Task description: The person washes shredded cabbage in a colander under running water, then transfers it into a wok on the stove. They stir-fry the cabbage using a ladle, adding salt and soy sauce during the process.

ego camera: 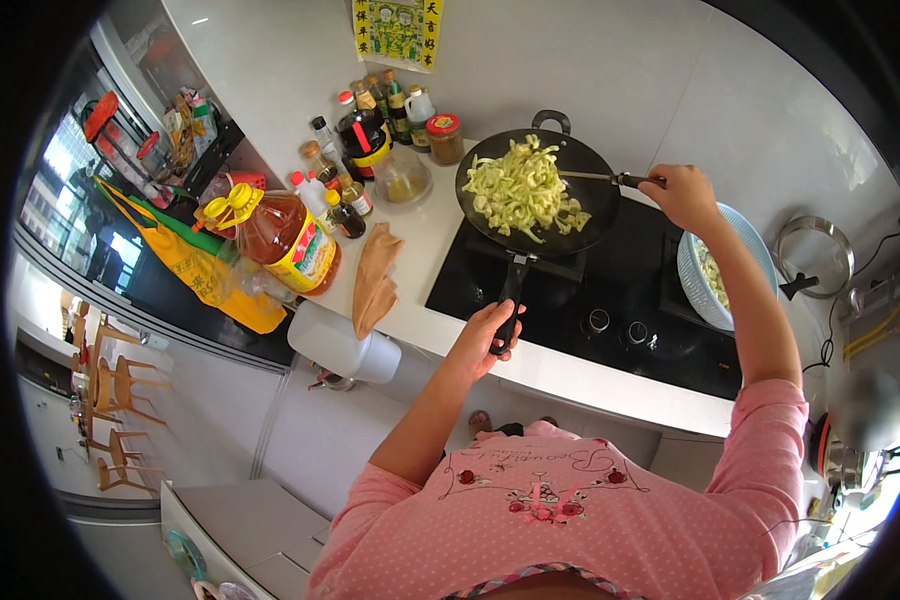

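Note:
A black wok (pixel 487 214) rests over the left burner, with a heap of pale green cut vegetable strips (pixel 521 187) inside. My left hand (pixel 487 337) is wrapped around the wok's long black handle (pixel 511 300), which points back towards me. In my right hand (pixel 679 196) is the dark handle of a metal-shafted cooking utensil (pixel 596 176), reaching in from the wok's right side. Its working end is hidden under the vegetable strips. A small loop handle (pixel 553 118) shows on the wok's far rim.
The black glass cooktop (pixel 540 300) has two knobs near its front edge. A light blue colander (pixel 746 247) with pale pieces stands right. Leftward are a large oil jug (pixel 292 244), several sauce bottles (pixel 364 135), a lidded jar (pixel 445 139), a brown cloth (pixel 375 277) and a grey bin (pixel 341 341).

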`<state>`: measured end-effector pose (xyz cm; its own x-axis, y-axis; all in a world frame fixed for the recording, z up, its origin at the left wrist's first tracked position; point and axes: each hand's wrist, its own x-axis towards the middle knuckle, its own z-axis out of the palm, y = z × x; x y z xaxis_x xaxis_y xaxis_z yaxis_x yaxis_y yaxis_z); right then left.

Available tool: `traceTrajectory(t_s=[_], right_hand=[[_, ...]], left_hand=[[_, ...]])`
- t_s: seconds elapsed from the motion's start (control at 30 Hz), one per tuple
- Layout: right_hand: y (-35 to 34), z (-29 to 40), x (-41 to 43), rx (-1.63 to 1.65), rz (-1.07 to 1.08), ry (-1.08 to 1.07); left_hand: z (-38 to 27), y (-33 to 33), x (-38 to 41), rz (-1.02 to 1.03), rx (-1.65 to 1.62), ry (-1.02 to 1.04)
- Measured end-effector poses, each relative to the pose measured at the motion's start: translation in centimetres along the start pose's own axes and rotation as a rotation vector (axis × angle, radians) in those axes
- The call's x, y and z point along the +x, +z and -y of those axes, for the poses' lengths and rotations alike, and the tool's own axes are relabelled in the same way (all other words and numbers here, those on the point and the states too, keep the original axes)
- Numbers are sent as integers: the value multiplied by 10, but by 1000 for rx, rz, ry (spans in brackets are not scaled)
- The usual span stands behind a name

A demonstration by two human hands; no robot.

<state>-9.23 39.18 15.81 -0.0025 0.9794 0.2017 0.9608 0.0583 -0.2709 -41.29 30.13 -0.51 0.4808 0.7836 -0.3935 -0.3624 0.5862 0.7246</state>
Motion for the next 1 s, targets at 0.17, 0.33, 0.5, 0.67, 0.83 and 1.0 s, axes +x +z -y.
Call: traceTrajectory(t_s=[0.17,0.33,0.5,0.67,0.83,1.0], right_hand=[[-57,7,-14,-110,-161,-416],[-43,-1,14,-271,-168,-217],[24,-11,41,154,26,8],[0,-7,20,211,-20,-385],[-79,2,-5,-82,-166,-468],[-17,-36,21,-85,-216,-256]], left_hand=[[0,0,-2,7,-1,-2],[1,1,1,22,-9,-5],[-2,3,-1,12,-5,3],[0,0,-2,-16,8,3],[3,-4,0,25,1,17],[0,3,0,24,11,3]])
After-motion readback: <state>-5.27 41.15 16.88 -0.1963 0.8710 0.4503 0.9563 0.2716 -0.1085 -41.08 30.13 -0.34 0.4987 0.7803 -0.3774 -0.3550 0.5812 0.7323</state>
